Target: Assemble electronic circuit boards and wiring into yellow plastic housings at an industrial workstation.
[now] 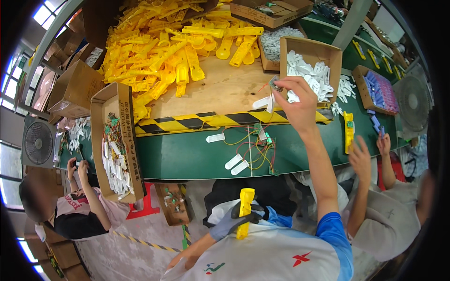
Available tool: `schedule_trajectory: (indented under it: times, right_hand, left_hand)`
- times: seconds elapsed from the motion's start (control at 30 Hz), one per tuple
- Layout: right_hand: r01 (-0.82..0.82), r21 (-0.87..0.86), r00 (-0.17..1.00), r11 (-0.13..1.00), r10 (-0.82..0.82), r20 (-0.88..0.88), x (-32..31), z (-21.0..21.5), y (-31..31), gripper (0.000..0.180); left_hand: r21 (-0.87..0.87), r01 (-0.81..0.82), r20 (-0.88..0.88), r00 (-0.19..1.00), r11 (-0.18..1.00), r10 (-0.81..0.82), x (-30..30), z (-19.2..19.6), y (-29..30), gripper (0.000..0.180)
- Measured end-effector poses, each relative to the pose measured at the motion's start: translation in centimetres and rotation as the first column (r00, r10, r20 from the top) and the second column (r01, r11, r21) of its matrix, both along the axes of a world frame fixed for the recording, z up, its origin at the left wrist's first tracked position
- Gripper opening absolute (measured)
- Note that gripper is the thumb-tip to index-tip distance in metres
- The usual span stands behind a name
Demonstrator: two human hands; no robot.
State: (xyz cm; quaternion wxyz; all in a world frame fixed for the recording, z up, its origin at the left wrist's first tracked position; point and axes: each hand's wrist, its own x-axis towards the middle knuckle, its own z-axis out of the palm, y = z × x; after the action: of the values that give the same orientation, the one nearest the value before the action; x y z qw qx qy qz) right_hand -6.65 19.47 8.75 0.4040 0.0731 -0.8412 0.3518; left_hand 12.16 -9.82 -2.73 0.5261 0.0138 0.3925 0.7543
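My left hand (229,223), in a grey glove, grips a long yellow plastic housing (245,204) upright close to my body. Stretched out over the bench, my right hand (300,102) pinches a small circuit board (275,84) with a red wire between thumb and fingertips. A white plastic piece (261,103) shows just below those fingers; I cannot tell if it hangs from the board. On the green bench top (187,157) under that arm lie wired circuit boards (260,132) and several white pieces (233,162) joined by yellow and red wires.
Yellow housings (154,51) are heaped on a wooden board edged with striped tape (197,122). Cardboard boxes hold white parts (311,77) and wired boards (115,159). A purple-filled box (375,91) stands right. Co-workers (393,206) sit on both sides, near fans (415,103).
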Motion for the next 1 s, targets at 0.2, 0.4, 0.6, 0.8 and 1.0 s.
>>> schedule_trajectory:
  times: [0.2,0.4,0.6,0.8,1.0]
  right_hand:
    - [0.071,0.007,0.997,0.997,-0.07,-0.027,1.5,3.1,-0.1,0.022]
    - [-0.004,-0.147,0.996,0.989,-0.009,-0.09,5.9,4.1,-1.2,0.027]
    - [-0.006,-0.344,1.0,0.939,0.016,0.025,12.9,0.8,-1.7,0.028]
    - [-0.134,-0.585,0.957,0.8,0.259,0.134,15.4,-2.7,-1.0,0.028]
    - [-0.179,-0.716,0.891,0.675,0.42,0.172,13.2,-3.8,-2.8,0.028]
  left_hand:
    - [0.257,-0.249,0.321,0.933,0.934,0.161,-4.9,1.9,2.9,0.065]
    - [0.602,-0.373,0.312,0.924,0.706,0.221,-12.4,6.5,10.5,0.065]
    - [0.569,-0.534,0.272,0.84,0.626,0.47,-15.4,6.9,11.4,0.056]
    - [0.005,-0.377,-0.313,0.879,0.926,0.359,-13.1,6.6,8.1,0.043]
    - [0.0,-0.176,-0.845,0.527,0.984,0.094,-11.4,11.5,8.6,0.034]
